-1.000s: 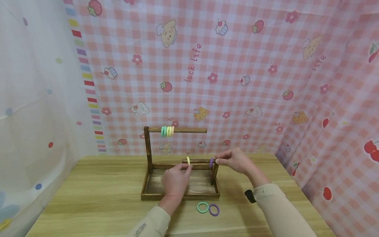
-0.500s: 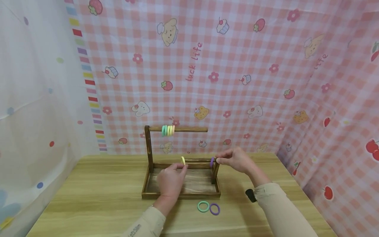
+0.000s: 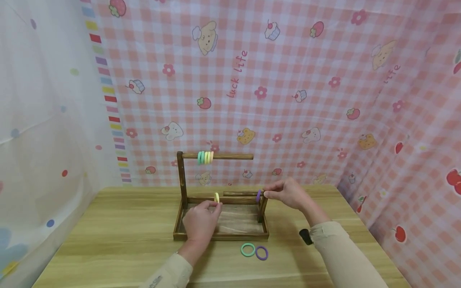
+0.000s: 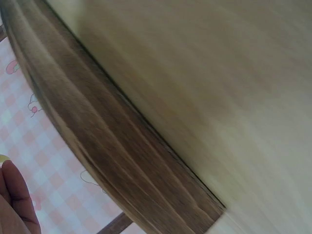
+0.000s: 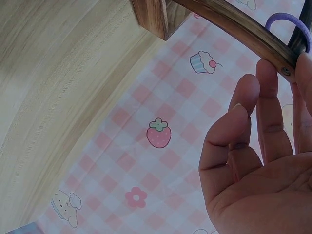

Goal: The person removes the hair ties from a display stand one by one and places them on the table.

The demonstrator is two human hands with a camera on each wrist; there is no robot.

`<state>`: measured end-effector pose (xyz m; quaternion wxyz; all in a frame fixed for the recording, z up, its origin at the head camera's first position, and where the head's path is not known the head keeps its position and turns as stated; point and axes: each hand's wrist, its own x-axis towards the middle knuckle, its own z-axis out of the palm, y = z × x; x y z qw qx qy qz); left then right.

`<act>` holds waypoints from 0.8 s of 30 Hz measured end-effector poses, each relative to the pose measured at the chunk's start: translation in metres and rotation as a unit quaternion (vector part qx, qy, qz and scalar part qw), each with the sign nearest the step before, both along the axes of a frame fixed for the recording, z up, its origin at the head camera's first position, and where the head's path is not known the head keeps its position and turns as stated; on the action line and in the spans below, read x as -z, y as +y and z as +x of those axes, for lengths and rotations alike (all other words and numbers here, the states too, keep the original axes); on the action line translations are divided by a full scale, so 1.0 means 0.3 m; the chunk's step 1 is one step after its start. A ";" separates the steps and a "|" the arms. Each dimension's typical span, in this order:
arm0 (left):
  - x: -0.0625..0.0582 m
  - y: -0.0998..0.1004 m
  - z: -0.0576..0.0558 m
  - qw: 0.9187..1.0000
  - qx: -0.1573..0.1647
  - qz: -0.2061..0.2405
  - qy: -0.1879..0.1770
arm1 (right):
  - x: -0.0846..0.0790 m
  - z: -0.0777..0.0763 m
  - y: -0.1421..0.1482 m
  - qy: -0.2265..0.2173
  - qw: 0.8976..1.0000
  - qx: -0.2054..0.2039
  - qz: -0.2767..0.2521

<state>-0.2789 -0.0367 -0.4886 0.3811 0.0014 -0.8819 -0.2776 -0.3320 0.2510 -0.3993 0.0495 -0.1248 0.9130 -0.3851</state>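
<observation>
Here's the left hand, thumb and finger narrowed in a pinch on a yellow ring, and that ring stands upright just beyond the left, free end of the lower bar, apart from it, above the wooden tray. Over on the other side, the right hand has thumb and fingertip pinching the top of the short post, where the bar joins it, the remaining fingers bent in the right wrist view. Right beside that grip, a purple ring hangs around the lower bar, close to the post. Up above, the upper bar reaches out from the tall post, carrying a row of rings running green, yellow, then peach. Down on the table, in front of the tray, a green ring and a second purple ring lie flat, side by side. From the left wrist, just a fingertip and a sliver of yellow show at the edge.
</observation>
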 end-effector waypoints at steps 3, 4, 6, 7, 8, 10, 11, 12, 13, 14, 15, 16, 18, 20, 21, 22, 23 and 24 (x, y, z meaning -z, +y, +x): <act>0.007 -0.014 0.011 1.000 0.002 -0.016 -0.007 | -0.001 0.000 0.000 -0.003 1.000 0.000 0.000; 0.008 -0.018 0.014 1.000 0.002 -0.021 -0.009 | -0.002 0.000 0.000 -0.005 1.000 0.000 0.000; 0.008 -0.024 0.020 0.999 0.004 -0.034 -0.009 | -0.002 0.000 -0.001 -0.005 1.000 0.001 0.001; 0.007 -0.027 0.023 0.999 0.005 -0.040 -0.011 | -0.002 0.000 -0.001 -0.005 1.000 0.001 0.001; 0.006 -0.030 0.026 0.999 0.008 -0.045 -0.013 | -0.002 0.000 -0.002 -0.004 1.000 0.002 0.001; 0.003 -0.034 0.033 0.998 0.018 -0.054 -0.026 | -0.002 0.000 -0.002 -0.003 1.000 0.003 0.001; 0.001 -0.035 0.038 0.997 0.024 -0.058 -0.034 | -0.001 0.001 -0.001 -0.003 1.000 0.004 0.002; -0.001 -0.037 0.043 0.997 0.029 -0.061 -0.043 | -0.001 0.002 -0.001 -0.003 1.000 0.005 0.001; -0.004 -0.038 0.048 0.996 0.037 -0.063 -0.053 | -0.001 0.002 -0.001 -0.003 1.000 0.006 0.000; -0.006 -0.040 0.054 0.995 0.046 -0.064 -0.067 | -0.002 0.002 -0.001 -0.003 1.000 0.007 0.000; -0.007 -0.041 0.060 0.993 0.053 -0.067 -0.080 | -0.002 0.003 -0.001 -0.003 1.000 0.008 0.000; -0.010 -0.041 0.067 0.991 0.061 -0.069 -0.092 | -0.002 0.003 -0.001 -0.003 1.000 0.008 -0.001; -0.013 -0.041 0.081 0.986 0.080 -0.078 -0.121 | -0.002 0.003 -0.001 -0.002 1.000 0.006 -0.001; -0.015 -0.040 0.095 0.979 0.107 -0.087 -0.152 | -0.002 0.003 -0.002 0.000 1.000 0.005 -0.002; -0.016 -0.039 0.103 0.974 0.119 -0.093 -0.166 | -0.001 0.002 -0.002 0.000 1.000 0.004 -0.002; -0.016 -0.037 0.111 0.969 0.134 -0.097 -0.184 | -0.001 0.002 -0.001 0.001 1.000 0.003 -0.002; -0.017 -0.036 0.118 0.963 0.147 -0.104 -0.202 | 0.000 0.002 -0.001 0.002 1.000 0.002 -0.002; -0.017 -0.033 0.124 0.957 0.160 -0.110 -0.217 | 0.001 0.001 -0.001 0.002 1.000 0.003 -0.002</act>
